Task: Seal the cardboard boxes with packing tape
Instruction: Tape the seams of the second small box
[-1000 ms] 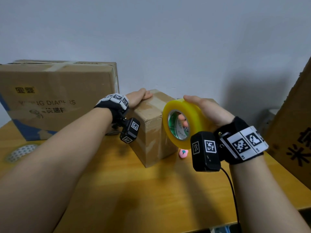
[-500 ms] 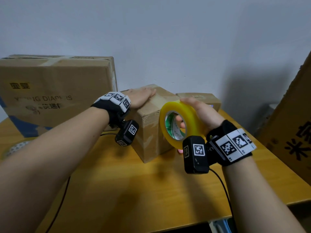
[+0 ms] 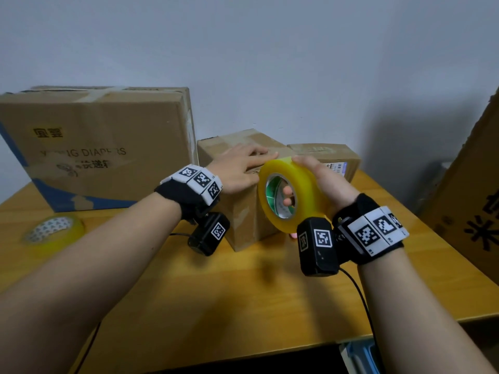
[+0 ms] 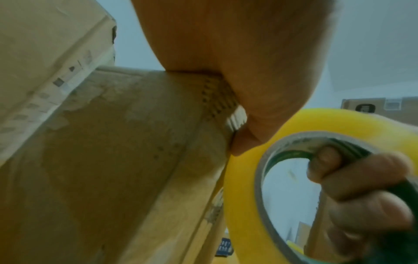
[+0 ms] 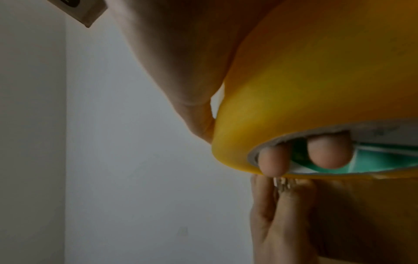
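Observation:
A small cardboard box [image 3: 243,214] stands at the middle of the wooden table, also filling the left wrist view [image 4: 113,160]. My left hand [image 3: 240,166] lies flat on its top with straight fingers. My right hand [image 3: 318,179] grips a yellow packing tape roll [image 3: 286,195], thumb over the rim and fingers hooked through the core [image 5: 325,153]. The roll [image 4: 305,128] stands on edge against the box's near right corner, right beside my left hand. Old tape strips cross the box top [image 4: 217,96].
A large printed cardboard box [image 3: 102,147] stands at the back left. Another small box [image 3: 329,157] sits behind the roll. A tall carton [image 3: 475,190] leans at the right edge. A second tape roll [image 3: 54,230] lies flat on the table [image 3: 243,306] at the left.
The view has tilted down a little. My right hand has brought the roll up toward the box's top edge, and my left hand has slid further across the top.

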